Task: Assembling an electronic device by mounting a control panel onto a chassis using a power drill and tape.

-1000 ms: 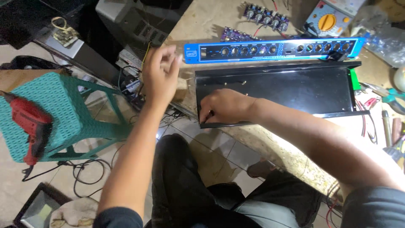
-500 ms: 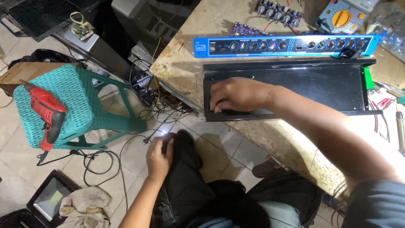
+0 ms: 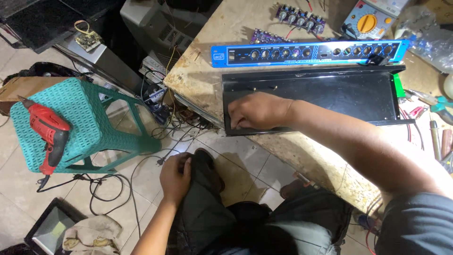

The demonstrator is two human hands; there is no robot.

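Black metal tray (image 3: 330, 94) lies open on the bench (image 3: 207, 80), blue knob panel (image 3: 306, 53) loose beside it: assembly looks unfinished. Right hand (image 3: 257, 111) curled, fingers pressing inside the tray's corner. Left hand (image 3: 175, 177) gripping trouser knee (image 3: 203, 189).

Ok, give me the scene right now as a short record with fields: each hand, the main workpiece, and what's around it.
left hand: down at the person's knee, resting on the dark trousers, holding nothing that shows
right hand: fingers curled, pressing on the left end of the black metal tray
black metal tray: open side up, lying flat at the edge of the workbench
blue front panel: lying just behind the tray, knob holes in a row
meter: yellow dial, behind the panel
green stool: on the floor, red drill lying on it
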